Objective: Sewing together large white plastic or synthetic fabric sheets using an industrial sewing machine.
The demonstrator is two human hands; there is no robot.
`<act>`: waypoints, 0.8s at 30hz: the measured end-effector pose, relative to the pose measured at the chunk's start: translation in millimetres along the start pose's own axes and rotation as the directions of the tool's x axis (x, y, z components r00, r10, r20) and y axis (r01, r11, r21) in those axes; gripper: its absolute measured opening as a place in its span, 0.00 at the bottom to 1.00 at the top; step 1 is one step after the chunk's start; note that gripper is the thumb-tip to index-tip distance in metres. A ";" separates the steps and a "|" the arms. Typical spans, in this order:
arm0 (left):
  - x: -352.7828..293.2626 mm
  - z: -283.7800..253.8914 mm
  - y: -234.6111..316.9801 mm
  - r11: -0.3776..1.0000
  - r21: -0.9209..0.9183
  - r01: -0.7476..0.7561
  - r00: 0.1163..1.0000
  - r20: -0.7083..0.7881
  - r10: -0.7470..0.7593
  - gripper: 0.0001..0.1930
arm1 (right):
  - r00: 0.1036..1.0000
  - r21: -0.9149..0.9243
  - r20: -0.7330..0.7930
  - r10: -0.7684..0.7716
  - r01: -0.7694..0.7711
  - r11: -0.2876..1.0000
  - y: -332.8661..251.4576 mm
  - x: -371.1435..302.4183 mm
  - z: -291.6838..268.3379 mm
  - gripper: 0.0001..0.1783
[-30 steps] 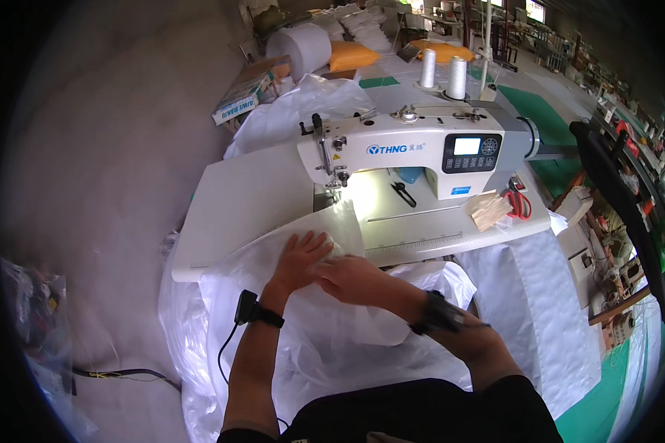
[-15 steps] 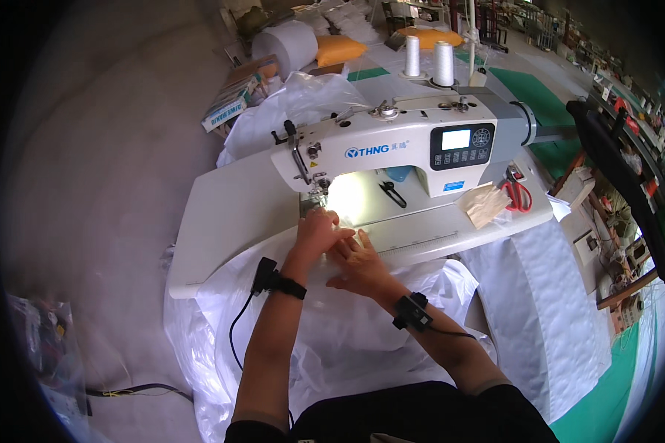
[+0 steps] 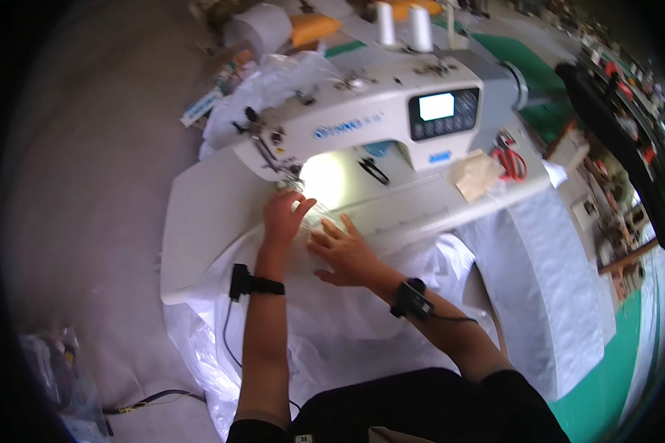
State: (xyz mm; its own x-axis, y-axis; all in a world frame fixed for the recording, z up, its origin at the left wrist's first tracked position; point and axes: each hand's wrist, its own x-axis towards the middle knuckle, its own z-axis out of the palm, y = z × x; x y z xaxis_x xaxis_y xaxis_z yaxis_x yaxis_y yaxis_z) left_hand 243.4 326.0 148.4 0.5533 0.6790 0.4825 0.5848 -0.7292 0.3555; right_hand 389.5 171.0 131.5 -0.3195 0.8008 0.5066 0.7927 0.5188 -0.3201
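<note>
A white sewing machine (image 3: pixel 362 118) stands on a pale table, its lamp lighting the needle area (image 3: pixel 293 181). Thin white sheet material (image 3: pixel 318 325) runs from beneath the needle area over the front edge towards my body. Close in front of the needle, my left hand (image 3: pixel 282 214) rests on the material, thumb stretched out away from the fingers; its fingertips are partly blurred. To its right and nearer me, my right hand (image 3: pixel 347 255) lies on the material with fingers spread. Neither hand visibly grips anything.
Red-handled scissors (image 3: pixel 511 164) and a tan paper piece (image 3: pixel 474 176) lie at the table's right. Small black snips (image 3: pixel 374 170) sit under the machine arm. Two white thread cones (image 3: pixel 420 29) stand behind. A quilted white sheet (image 3: pixel 532 295) hangs at the right. Cables trail from both wrist bands.
My hands have moved apart: the left thumb and right fingers, close together before, now have a gap between them. The whole view has shifted, with the machine now further left and higher.
</note>
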 end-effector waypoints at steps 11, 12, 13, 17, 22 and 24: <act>-9.8 3.4 -1.6 0.954 0.205 0.217 0.947 0.194 -0.257 0.14 | 0.998 0.113 -0.053 -0.014 0.020 0.993 -3.3 3.7 9.2 0.27; -12.5 5.4 -5.2 0.962 0.200 0.183 0.968 0.133 -0.212 0.12 | 0.998 0.115 -0.058 -0.015 0.021 0.993 -3.7 4.2 10.3 0.27; -14.6 6.8 -2.4 0.970 0.192 0.151 0.983 0.074 -0.167 0.11 | 0.999 0.122 -0.049 -0.011 0.017 0.992 -3.1 2.6 11.7 0.26; -14.2 4.2 12.7 0.973 0.141 0.182 0.979 0.067 -0.193 0.11 | 0.998 0.128 -0.063 -0.007 0.015 0.992 0.4 -2.7 15.2 0.24; -10.6 -2.9 3.2 0.988 0.155 0.012 0.977 0.208 -0.044 0.11 | 0.999 0.135 -0.048 -0.013 0.020 0.991 -0.4 0.5 12.6 0.25; -9.8 -1.1 1.1 0.988 0.140 0.062 0.978 0.188 -0.088 0.11 | 1.000 0.144 -0.024 -0.010 0.013 0.989 0.2 3.9 10.7 0.25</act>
State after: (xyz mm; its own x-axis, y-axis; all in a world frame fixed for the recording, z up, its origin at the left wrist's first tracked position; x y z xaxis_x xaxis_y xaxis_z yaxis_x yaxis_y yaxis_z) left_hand 238.0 318.4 144.9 0.6012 0.7444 0.2905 0.6953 -0.6665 0.2689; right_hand 382.9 177.4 124.9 -0.3144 0.7881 0.5292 0.7054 0.5670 -0.4254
